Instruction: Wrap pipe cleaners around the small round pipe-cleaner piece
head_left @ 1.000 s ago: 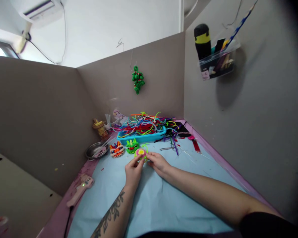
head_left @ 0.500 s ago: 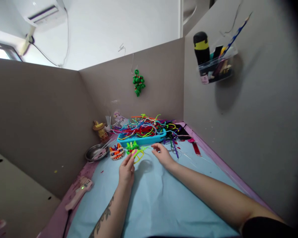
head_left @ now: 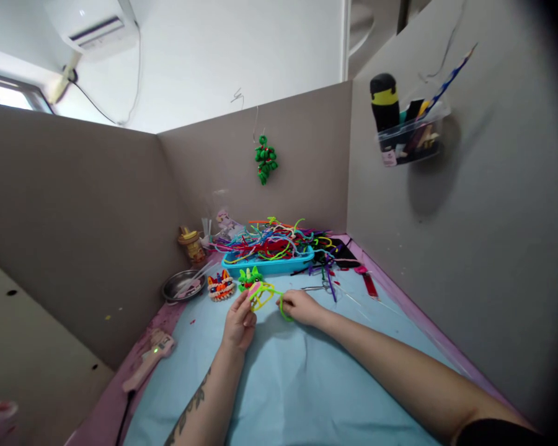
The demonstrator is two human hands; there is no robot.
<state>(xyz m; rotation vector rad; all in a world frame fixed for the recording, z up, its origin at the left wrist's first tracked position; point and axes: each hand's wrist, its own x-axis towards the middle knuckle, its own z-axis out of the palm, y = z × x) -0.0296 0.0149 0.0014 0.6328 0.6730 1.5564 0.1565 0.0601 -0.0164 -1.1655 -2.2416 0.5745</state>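
1. Pink and yellow, the craft piece sits clamped between the fingers of the left hand in the head view; its pink part looks formed, its frame open.
2. Green strand beside it appears pinched in the grip of the right hand, its length seemingly not yet worked in.
3. Beyond the left grip, an orange figure and green figure look complete; farther off, a blue tray holds loose strands.

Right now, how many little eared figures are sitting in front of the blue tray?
2: the orange figure near the metal bowl, and the green figure just right of it, partly behind the piece in your left hand. Your hands could hide more.
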